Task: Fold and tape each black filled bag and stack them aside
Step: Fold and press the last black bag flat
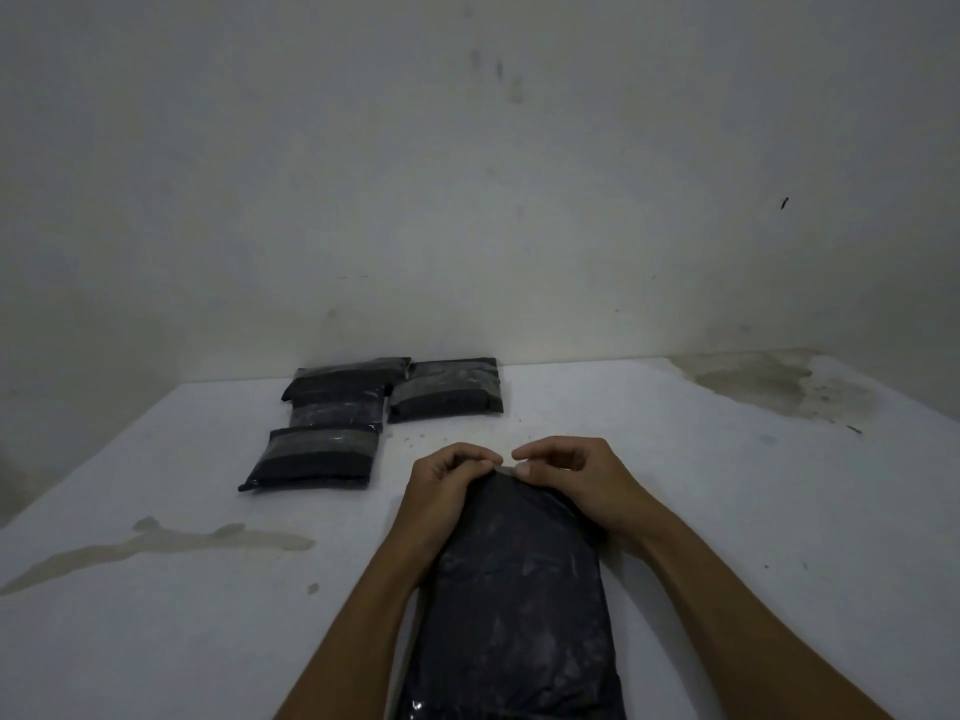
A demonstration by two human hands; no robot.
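A long black filled bag (519, 605) lies lengthwise on the white table (727, 537), running from the bottom edge of the view toward the middle. My left hand (447, 480) and my right hand (566, 475) sit side by side at its far end, fingers curled, each pinching the bag's top edge. Several folded and taped black bags lie at the back left: one nearest me (314, 458), a pile of two behind it (343, 392), and one to their right (447, 389).
A grey wall rises right behind the table's far edge. A brownish stain (156, 548) streaks the table at the left, and a larger dirty patch (769, 381) marks the back right corner.
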